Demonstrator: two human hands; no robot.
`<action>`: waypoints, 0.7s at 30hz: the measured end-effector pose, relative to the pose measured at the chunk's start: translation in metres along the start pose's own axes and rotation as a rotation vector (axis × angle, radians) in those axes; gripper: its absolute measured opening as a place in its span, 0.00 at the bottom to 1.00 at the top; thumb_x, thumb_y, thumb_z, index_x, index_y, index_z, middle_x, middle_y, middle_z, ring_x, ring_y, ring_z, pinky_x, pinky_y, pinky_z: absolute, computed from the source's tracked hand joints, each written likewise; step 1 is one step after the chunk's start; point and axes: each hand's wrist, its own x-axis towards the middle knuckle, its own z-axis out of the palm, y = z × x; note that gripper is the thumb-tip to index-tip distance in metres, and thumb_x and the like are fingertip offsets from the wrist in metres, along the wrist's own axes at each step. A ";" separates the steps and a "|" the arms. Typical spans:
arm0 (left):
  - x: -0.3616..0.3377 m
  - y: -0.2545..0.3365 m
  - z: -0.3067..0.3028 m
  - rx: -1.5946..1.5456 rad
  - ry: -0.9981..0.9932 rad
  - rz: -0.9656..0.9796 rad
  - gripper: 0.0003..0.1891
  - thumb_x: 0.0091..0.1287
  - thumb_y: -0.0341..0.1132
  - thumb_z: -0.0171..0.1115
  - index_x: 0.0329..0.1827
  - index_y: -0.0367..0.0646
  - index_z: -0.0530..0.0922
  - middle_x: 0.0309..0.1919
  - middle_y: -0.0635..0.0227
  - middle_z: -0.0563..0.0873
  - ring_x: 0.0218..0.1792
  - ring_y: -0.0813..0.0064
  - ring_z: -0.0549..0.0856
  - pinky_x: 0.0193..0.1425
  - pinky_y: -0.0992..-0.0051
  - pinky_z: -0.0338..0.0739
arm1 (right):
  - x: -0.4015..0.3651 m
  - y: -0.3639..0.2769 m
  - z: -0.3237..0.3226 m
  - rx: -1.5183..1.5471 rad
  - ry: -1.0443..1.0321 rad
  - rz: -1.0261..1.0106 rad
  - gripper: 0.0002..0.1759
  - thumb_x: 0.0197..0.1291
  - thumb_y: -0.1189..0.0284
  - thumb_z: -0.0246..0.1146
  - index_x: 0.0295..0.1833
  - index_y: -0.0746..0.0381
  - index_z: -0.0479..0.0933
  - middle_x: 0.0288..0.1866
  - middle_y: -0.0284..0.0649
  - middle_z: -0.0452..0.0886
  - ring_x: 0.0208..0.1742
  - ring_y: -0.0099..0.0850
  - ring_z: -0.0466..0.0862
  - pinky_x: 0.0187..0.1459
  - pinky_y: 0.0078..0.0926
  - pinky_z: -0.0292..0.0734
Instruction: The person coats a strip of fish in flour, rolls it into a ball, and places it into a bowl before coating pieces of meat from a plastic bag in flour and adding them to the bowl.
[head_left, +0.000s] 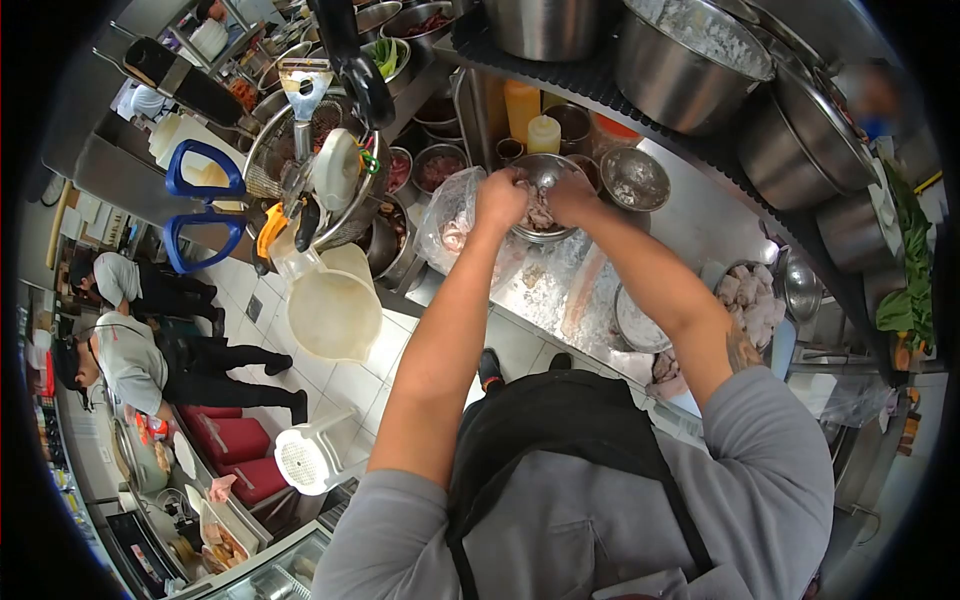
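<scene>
Both of my hands are over a metal bowl (545, 235) on the steel counter, with pale raw meat pieces (540, 208) between them. My left hand (500, 200) is at the bowl's left side, its fingers curled on the meat. My right hand (572, 198) reaches in from the right with bent fingers, their tips partly hidden in the bowl. A clear plastic bag (450, 225) with pale meat inside lies beside my left hand. To the right of my right hand stands a small floury metal bowl (635, 180).
Squeeze bottles (543, 135) stand behind the bowl. A flour bowl (640, 322) and a heap of raw meat (750, 300) are to the right. Large pots (690, 70) sit on a shelf above. Hanging tools (300, 150) are at left. Two people (130, 360) stand farther left.
</scene>
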 end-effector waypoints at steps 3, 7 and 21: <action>-0.006 -0.002 -0.005 -0.089 0.062 -0.007 0.15 0.62 0.35 0.61 0.50 0.41 0.87 0.43 0.48 0.89 0.47 0.49 0.87 0.56 0.60 0.79 | 0.011 0.006 0.011 0.108 -0.023 -0.030 0.14 0.58 0.66 0.62 0.46 0.59 0.87 0.43 0.51 0.88 0.47 0.46 0.86 0.52 0.41 0.80; -0.022 -0.010 -0.016 -0.208 0.113 -0.033 0.13 0.63 0.33 0.62 0.48 0.39 0.86 0.38 0.53 0.89 0.42 0.57 0.87 0.50 0.65 0.79 | 0.024 0.035 -0.002 0.322 -0.034 0.006 0.13 0.55 0.66 0.66 0.42 0.61 0.87 0.41 0.51 0.87 0.43 0.47 0.87 0.50 0.45 0.80; -0.136 -0.039 -0.052 -0.548 0.181 -0.233 0.10 0.68 0.28 0.60 0.47 0.37 0.86 0.35 0.71 0.85 0.37 0.81 0.80 0.43 0.79 0.72 | 0.014 -0.014 -0.007 0.192 -0.138 0.028 0.11 0.53 0.70 0.64 0.41 0.60 0.87 0.44 0.48 0.88 0.48 0.46 0.87 0.50 0.42 0.82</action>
